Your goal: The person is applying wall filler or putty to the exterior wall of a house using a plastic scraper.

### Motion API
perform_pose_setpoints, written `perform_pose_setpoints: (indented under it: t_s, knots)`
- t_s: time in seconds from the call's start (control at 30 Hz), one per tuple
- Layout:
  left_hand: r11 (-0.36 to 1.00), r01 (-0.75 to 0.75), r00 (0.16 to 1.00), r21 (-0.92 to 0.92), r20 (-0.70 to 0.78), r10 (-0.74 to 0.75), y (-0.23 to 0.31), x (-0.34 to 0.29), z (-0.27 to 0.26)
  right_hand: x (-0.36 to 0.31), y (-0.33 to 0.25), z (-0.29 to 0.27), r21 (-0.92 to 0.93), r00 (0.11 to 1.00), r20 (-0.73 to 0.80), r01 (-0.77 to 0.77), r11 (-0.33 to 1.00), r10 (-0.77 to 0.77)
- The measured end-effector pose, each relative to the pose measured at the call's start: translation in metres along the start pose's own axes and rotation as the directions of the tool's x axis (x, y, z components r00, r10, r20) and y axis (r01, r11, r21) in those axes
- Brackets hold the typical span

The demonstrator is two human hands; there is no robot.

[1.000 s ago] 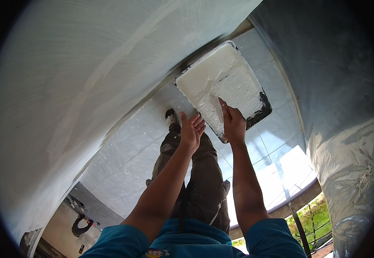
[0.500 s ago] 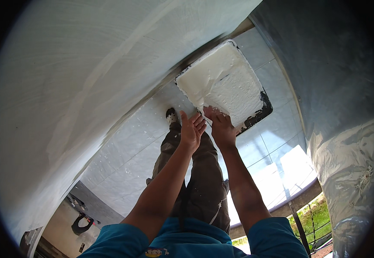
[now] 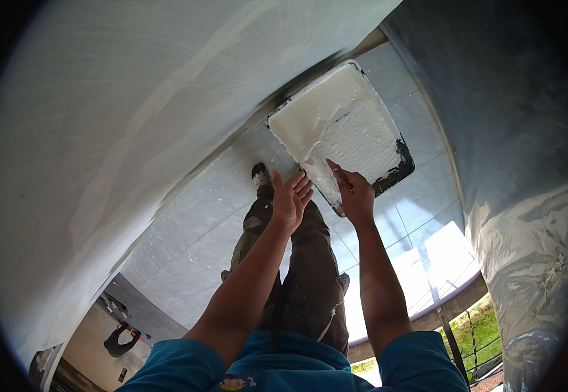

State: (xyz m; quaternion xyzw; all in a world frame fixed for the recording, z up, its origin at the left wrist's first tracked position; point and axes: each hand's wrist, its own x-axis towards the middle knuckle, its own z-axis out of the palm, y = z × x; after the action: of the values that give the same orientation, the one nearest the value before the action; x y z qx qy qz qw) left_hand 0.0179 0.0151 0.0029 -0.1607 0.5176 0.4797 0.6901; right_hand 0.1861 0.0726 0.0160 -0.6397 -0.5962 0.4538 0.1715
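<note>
A black paint tray (image 3: 401, 175), coated with thick white paint or filler (image 3: 356, 140), lies on the floor ahead of me. Above its near part, my right hand (image 3: 357, 196) is closed around a flat reddish-brown scraper (image 3: 335, 168), seen nearly edge-on. The scraper's far end is over the white coating; whether it touches cannot be told. My left hand (image 3: 289, 202) is open beside the tray's near left corner, palm turned up and fingers apart, holding nothing.
A pale smeared wall (image 3: 127, 111) rises along the left. Plastic sheeting (image 3: 526, 248) hangs on the right. Pale tiles (image 3: 199, 242) spotted with white cover the floor. My shoe (image 3: 260, 173) stands left of the tray. At lower left lies a dark round object (image 3: 119, 341).
My right hand has drawn back and to the right with the scraper, turning it from broadside to nearly edge-on. More of the tray's near corner shows. My left hand is almost still.
</note>
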Motion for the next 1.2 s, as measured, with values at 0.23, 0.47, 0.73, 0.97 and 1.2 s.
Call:
perform_pose_setpoints:
  t_s: [0.23,0.47,0.73,0.97,1.2]
  knots:
    - [1.0,-0.006,1.0,-0.001,-0.003,0.006,-0.001,0.001,-0.001,-0.006,-0.009,0.024,-0.085,0.985,0.105,0.146,0.986,-0.137]
    - [1.0,0.0,1.0,0.003,-0.021,0.0,0.001,-0.001,0.001,0.008,-0.012,0.016,-0.1,0.991,-0.016,0.128,0.987,-0.13]
    - [1.0,0.001,1.0,0.002,-0.023,-0.001,-0.003,-0.001,-0.002,0.013,-0.008,0.017,0.072,0.996,-0.074,-0.041,0.997,0.046]
    - [0.999,-0.018,0.999,0.041,-0.047,0.02,-0.005,-0.007,-0.017,0.013,-0.012,-0.013,0.384,0.961,0.01,-0.258,0.886,0.275]
    - [0.981,-0.062,0.994,0.181,-0.075,0.077,0.039,-0.079,-0.049,0.015,-0.04,-0.057,0.588,0.945,0.042,-0.286,0.757,0.324]
